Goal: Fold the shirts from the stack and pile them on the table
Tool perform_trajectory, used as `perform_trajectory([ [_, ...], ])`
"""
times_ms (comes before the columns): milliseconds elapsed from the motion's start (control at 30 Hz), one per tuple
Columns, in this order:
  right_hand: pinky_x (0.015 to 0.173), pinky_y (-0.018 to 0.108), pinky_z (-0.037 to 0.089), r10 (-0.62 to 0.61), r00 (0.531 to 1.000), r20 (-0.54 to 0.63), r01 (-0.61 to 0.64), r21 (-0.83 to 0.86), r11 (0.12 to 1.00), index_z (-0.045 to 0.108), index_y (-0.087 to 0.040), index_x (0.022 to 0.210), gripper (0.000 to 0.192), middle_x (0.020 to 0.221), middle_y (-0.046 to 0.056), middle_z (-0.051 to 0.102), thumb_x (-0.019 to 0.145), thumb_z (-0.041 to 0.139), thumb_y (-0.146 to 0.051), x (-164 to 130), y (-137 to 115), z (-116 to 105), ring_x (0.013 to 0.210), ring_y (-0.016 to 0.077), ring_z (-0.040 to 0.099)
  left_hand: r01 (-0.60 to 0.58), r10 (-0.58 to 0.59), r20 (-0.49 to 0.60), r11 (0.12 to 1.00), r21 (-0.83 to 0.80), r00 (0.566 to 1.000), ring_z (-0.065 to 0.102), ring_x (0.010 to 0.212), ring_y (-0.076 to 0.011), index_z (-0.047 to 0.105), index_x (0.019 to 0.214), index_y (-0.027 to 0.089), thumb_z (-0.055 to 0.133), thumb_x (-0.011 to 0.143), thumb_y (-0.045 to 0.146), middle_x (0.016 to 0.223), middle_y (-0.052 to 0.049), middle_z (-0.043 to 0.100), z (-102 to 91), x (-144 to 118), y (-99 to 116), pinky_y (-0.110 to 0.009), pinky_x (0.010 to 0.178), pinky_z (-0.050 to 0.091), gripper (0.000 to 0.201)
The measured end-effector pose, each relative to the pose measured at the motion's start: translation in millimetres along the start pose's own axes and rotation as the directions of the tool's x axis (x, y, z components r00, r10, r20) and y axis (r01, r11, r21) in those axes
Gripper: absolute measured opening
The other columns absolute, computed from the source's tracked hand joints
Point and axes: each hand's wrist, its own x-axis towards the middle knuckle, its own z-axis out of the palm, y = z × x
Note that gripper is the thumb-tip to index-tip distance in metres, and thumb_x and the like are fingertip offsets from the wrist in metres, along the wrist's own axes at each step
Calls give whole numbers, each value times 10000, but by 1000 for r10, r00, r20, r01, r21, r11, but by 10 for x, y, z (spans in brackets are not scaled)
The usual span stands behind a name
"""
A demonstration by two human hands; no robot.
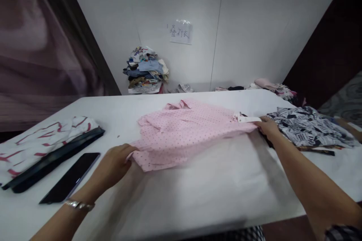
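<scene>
A pink shirt (pixel 181 128) with small dark dots lies spread across the middle of the white table (pixel 203 196), its collar toward the back. My left hand (pixel 120 160) pinches the shirt at its near left corner, fingers closed on the cloth. At the shirt's right end, my right hand (pixel 267 126) grips the edge near a white tag (pixel 249 119). The near edge of the cloth is drawn out between both hands and looks slightly lifted at the right. The right fingertips are partly hidden.
Left of the shirt are a black phone (pixel 70 178) and folded white-and-red clothes (pixel 53 135) over dark cloth. A black-and-white printed garment (pixel 308 126) lies to the right. Behind the table rises a tall clothes pile (pixel 147 69); a paper sign (pixel 181 32) hangs on the wall.
</scene>
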Motion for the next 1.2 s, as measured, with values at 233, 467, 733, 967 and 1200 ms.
perform_trajectory([
  [233, 771, 396, 499, -239, 971, -2, 223, -345, 912, 456, -122, 1379, 670, 1021, 147, 671, 767, 583, -362, -385, 231, -22, 881, 289, 629, -19, 31, 96, 993, -119, 995, 646, 937, -230, 671, 845, 212, 437, 688, 80, 966, -64, 713, 259, -179, 140, -374, 845, 484, 312],
  [467, 1055, 487, 366, -734, 622, 273, 783, -227, 579, 420, -237, 1411, 539, 1431, 109, 451, 903, 478, -407, -1571, 84, 209, 1320, 290, 398, 115, -125, -6, 928, -355, 992, 676, 903, -219, 674, 1004, 266, 487, 722, 218, 995, -10, 729, -241, -354, 546, -309, 786, 529, 342],
  [733, 1058, 534, 316, -754, 381, 536, 918, -121, 378, 597, -277, 1249, 345, 1303, 69, 584, 924, 482, -279, -2206, -150, 682, 1287, 271, 441, 163, -199, -111, 949, -271, 974, 639, 982, -227, 687, 1072, 262, 463, 801, 362, 1076, -12, 707, -665, -104, 968, -317, 878, 483, 366],
  [967, 1027, 484, 401, -748, 455, 484, 878, -102, 468, 621, -188, 1235, 389, 1307, 129, 574, 886, 529, -334, -1827, 242, 558, 1246, 292, 486, 373, -371, 70, 868, -327, 926, 661, 876, -224, 716, 1021, 238, 434, 815, 405, 954, -23, 737, -518, -399, 484, -277, 787, 505, 387],
  [1200, 977, 444, 434, -750, 390, 534, 896, -31, 443, 587, -199, 1273, 450, 1253, 113, 603, 837, 475, -196, -1761, 77, 469, 1154, 256, 542, 226, -226, 55, 864, -449, 972, 647, 958, -224, 714, 1019, 267, 499, 779, 398, 1071, -30, 713, -809, -483, 703, -304, 844, 506, 347],
])
